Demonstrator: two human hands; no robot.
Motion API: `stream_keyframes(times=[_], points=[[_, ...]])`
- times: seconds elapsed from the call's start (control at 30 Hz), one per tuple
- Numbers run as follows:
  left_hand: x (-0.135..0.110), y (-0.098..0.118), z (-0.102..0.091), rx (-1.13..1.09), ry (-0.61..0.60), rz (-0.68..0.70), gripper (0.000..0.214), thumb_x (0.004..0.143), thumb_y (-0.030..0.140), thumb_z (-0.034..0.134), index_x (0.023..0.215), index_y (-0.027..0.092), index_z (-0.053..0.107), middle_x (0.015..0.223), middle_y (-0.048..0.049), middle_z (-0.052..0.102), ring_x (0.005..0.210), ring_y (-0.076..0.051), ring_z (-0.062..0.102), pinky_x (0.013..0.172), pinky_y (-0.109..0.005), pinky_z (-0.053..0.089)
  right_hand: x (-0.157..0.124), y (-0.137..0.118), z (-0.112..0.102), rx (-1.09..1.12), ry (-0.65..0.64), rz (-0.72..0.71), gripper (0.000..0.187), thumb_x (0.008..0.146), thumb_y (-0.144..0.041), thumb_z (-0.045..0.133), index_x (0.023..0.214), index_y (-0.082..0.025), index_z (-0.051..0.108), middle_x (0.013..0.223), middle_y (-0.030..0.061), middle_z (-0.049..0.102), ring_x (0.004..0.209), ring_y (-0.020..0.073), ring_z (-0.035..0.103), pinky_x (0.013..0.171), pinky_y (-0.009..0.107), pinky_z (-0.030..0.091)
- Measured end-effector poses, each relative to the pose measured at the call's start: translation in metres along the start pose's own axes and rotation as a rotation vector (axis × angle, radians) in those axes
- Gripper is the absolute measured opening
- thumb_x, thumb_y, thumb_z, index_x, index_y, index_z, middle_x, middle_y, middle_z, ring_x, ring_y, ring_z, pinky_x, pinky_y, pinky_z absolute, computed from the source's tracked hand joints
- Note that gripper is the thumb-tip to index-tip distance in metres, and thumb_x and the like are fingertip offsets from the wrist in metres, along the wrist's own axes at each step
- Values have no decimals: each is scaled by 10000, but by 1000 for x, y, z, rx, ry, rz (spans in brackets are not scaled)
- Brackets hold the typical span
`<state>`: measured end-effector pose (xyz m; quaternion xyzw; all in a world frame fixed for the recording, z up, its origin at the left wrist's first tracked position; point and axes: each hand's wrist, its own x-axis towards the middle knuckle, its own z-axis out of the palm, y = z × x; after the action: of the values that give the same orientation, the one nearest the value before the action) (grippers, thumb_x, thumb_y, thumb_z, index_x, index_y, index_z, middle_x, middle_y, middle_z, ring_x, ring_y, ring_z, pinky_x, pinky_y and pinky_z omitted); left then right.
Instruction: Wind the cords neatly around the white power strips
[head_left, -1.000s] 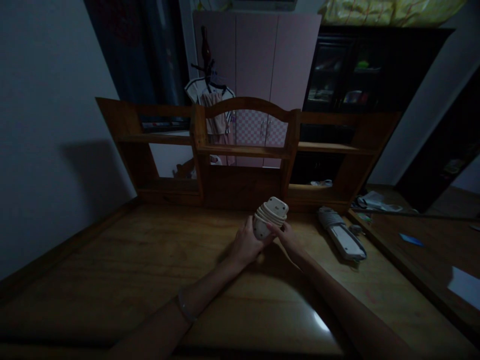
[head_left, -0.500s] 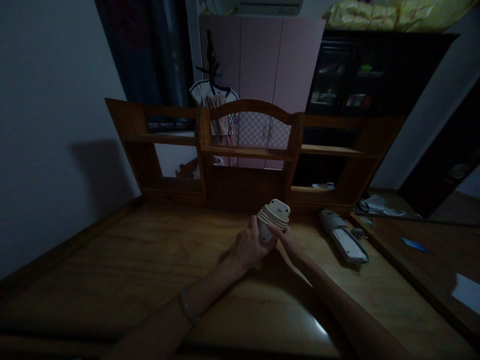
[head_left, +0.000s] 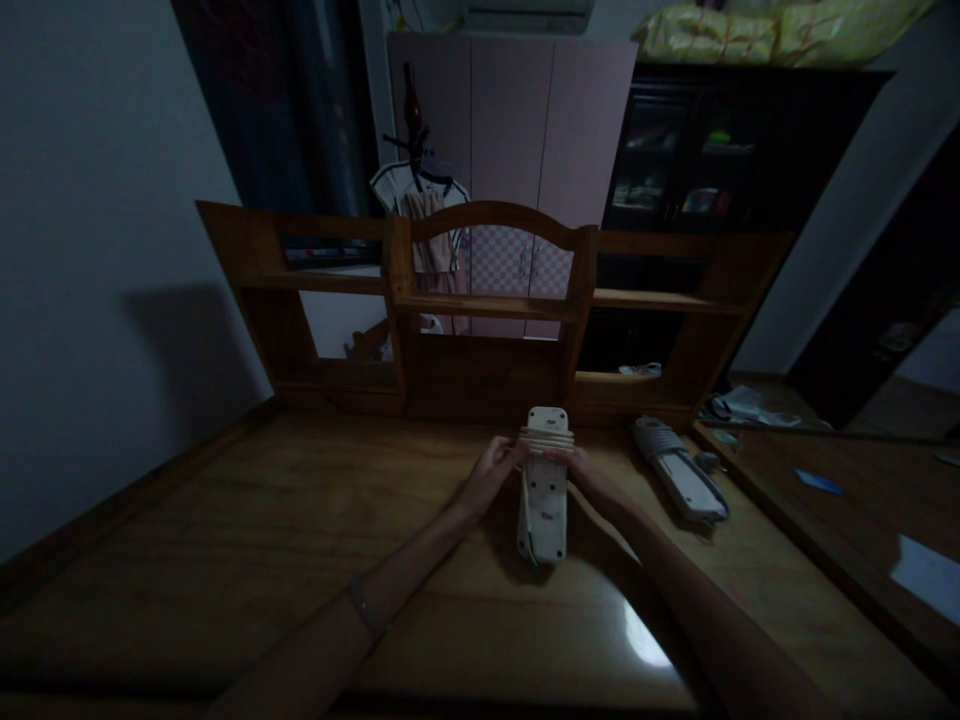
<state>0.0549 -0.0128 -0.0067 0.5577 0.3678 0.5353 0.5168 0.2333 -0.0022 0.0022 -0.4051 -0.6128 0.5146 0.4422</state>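
Observation:
A white power strip stands out in front of me over the wooden desk, its underside with screw holes facing me. Its cord is wound several times around the upper part, and one length runs down the left edge. My left hand grips the strip's left side at the windings, fingers closed. From the right, my right hand holds the same part, thumb on the cord. Farther right lies a second power strip, wrapped in a grey cord. Whether the held strip touches the desk I cannot tell.
A wooden shelf unit rises along the desk's far edge. At right, a lower brown surface bears a blue card and white paper. A wall borders the left side.
The power strip has turned from pointing away, mostly covered by my hands, to lying lengthwise toward me with its underside showing. My left hand has shifted from wrapping it to its left edge.

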Motion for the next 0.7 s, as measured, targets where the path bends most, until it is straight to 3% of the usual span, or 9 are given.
stream_keyframes(times=[0.17, 0.27, 0.43, 0.57, 0.7], points=[[9, -8, -10, -100, -151, -52, 526, 714, 501, 693, 1078, 129, 619, 1116, -111, 647, 1009, -229, 600, 872, -331, 458, -2, -3, 2, -53, -46, 21, 470, 778, -520, 582, 1113, -199, 660, 1089, 52, 672, 1011, 262, 582, 907, 417, 423], [9, -12, -12, -122, -160, -135, 574, 700, 531, 692, 1121, 150, 618, 1100, -114, 655, 955, -240, 628, 790, -348, 501, -2, -7, 7, -47, -78, 16, 464, 797, -523, 569, 1122, -203, 658, 1115, 55, 662, 1044, 259, 576, 932, 409, 416], [10, -18, -12, -162, -132, -285, 590, 709, 600, 642, 1118, 177, 609, 1030, -108, 665, 845, -222, 657, 659, -324, 538, 0, -14, 12, -73, 55, 39, 422, 753, -527, 614, 1020, -210, 694, 984, 48, 695, 970, 268, 601, 879, 395, 453], [13, -22, -14, -196, -157, -346, 626, 764, 666, 517, 1158, 180, 542, 820, -67, 663, 683, -178, 657, 638, -342, 551, 0, -22, -9, -161, 207, 45, 375, 723, -506, 639, 921, -196, 714, 861, 58, 698, 820, 250, 610, 751, 349, 479], [13, -28, -15, -163, -226, -370, 603, 767, 645, 529, 1155, 186, 490, 760, -50, 643, 590, -178, 651, 575, -355, 557, 0, -23, -45, -195, 265, 58, 407, 724, -511, 620, 869, -142, 708, 737, 64, 677, 657, 206, 589, 632, 320, 470]])
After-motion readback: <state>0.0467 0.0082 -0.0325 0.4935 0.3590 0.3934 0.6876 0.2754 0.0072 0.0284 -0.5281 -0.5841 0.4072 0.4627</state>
